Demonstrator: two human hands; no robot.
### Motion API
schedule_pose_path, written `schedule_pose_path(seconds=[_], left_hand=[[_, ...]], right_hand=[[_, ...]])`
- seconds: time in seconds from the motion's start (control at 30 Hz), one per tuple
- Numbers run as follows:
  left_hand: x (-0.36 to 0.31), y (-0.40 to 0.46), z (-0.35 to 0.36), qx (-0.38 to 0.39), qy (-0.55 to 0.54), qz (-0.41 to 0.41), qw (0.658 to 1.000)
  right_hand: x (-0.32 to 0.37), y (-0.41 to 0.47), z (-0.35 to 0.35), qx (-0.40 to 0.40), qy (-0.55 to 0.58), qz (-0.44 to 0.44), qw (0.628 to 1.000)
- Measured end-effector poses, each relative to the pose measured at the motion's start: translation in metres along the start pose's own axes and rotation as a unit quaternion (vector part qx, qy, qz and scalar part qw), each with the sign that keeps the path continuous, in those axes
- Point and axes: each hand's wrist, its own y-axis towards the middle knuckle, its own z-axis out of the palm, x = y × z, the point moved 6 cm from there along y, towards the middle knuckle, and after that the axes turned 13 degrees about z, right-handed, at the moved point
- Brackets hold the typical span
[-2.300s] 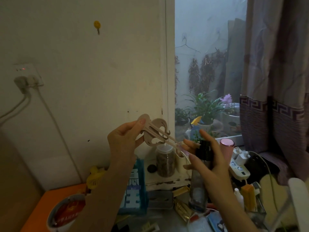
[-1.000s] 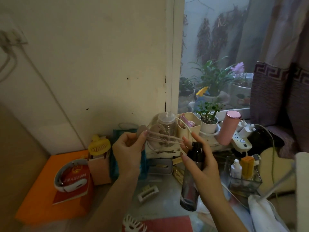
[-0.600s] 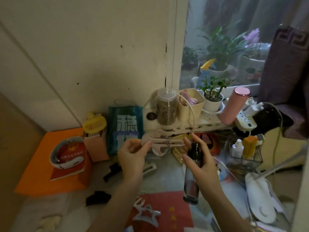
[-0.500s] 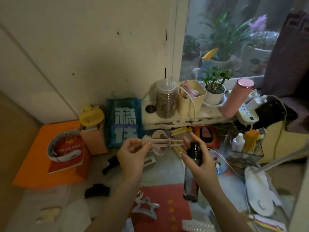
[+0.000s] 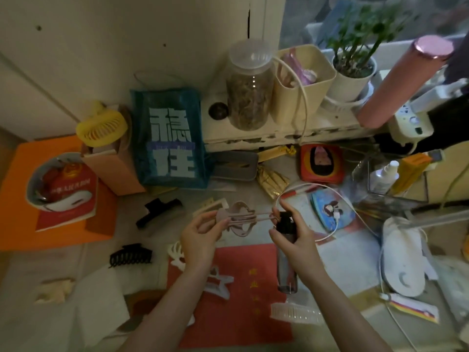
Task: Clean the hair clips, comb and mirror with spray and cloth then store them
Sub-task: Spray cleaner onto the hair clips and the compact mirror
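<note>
My left hand pinches a beige hair clip by its handle end, with the long prongs pointing right. My right hand grips a dark spray bottle upright, and the index finger lies on its black nozzle beside the prong tips. Two black claw clips lie on the table to the left. A white star-shaped clip and a white comb rest on the red mat. A white cloth lies at lower left. A round mirror with a cartoon back lies to the right.
A teal bag, a glass jar, a cream bin, a potted plant and a pink flask stand at the back. An orange box sits left. A white cable loops near the mirror.
The view has tilted down from the wall and window to the table. Both hands have lowered with the beige clip and the spray bottle, and the prong tips stay at the nozzle.
</note>
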Motion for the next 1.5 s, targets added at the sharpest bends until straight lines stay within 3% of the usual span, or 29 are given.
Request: schedule_pose_path(seconds=[0.33,0.9,1.5], left_hand=[[0.063,0.018,0.018,0.088,0.030,-0.056,0.994],[0.104,0.042,0.024,0.043,0.085,-0.105,0.990],[0.105,0.044,0.026,0.027,0.072,-0.090,0.993]], right_hand=[[-0.070,0.046,0.001,0.015,-0.019,0.072,0.997],[-0.085,0.086,0.012,0.037,-0.057,0.079,0.995],[-0.083,0.084,0.005,0.036,-0.081,0.072,0.993]])
